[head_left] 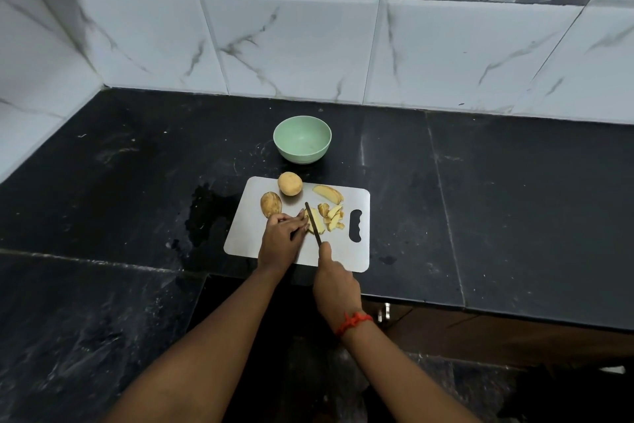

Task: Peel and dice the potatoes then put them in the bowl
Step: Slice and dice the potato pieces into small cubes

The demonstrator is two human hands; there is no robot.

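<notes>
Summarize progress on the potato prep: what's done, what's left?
Done: one potato partly cut, with cut pieces and a wedge on the board. In hand: left hand presses a potato piece while right hand slices it with the knife. Left: two whole potatoes uncut, and the bowl holds nothing yet.

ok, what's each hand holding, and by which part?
Right hand grips the knife by its handle. Left hand grips nothing; its fingers press the potato piece beside the blade.

Forearms (212,337): ours are both bare up to the frame edge at 6 o'clock.
Right wrist (343,307): we wear a red thread band (355,320), knotted toward its 9 o'clock side.
</notes>
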